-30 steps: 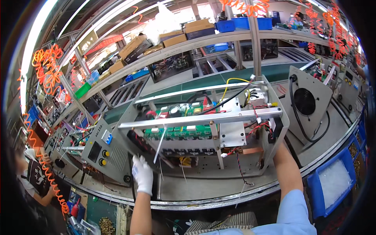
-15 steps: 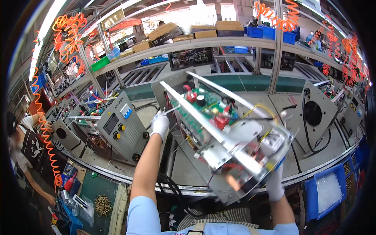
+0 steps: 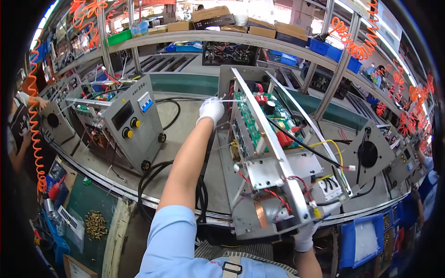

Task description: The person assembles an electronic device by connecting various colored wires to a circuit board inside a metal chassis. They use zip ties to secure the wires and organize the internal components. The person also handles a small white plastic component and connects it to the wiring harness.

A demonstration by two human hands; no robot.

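Observation:
An uncased welding machine [image 3: 278, 153] stands at an angle on the line before me, its green circuit board, white rails and loose wires exposed. My left hand [image 3: 212, 110], in a white glove, is closed at the left edge of its far grey panel. From these fingers a thin white rod [image 3: 232, 100] runs across to the board; exactly what they grip is partly hidden. Under the near right corner, my gloved right hand [image 3: 304, 237] is closed on the machine, its fingertips partly covered by the frame. A yellow wire [image 3: 334, 143] and a black cable hang over the right rail.
Left stands another machine [image 3: 134, 125] with yellow knobs; right, one with a black fan [image 3: 367, 154]. Black cables [image 3: 150, 183] loop over the near edge. Brass fittings [image 3: 96, 224] lie lower left, a blue bin [image 3: 364, 241] lower right. Co-workers are at both sides.
The welding machine has swung round and its far end has moved right, my left hand moving along with it. My right hand stays at its near right corner. The view has shifted too.

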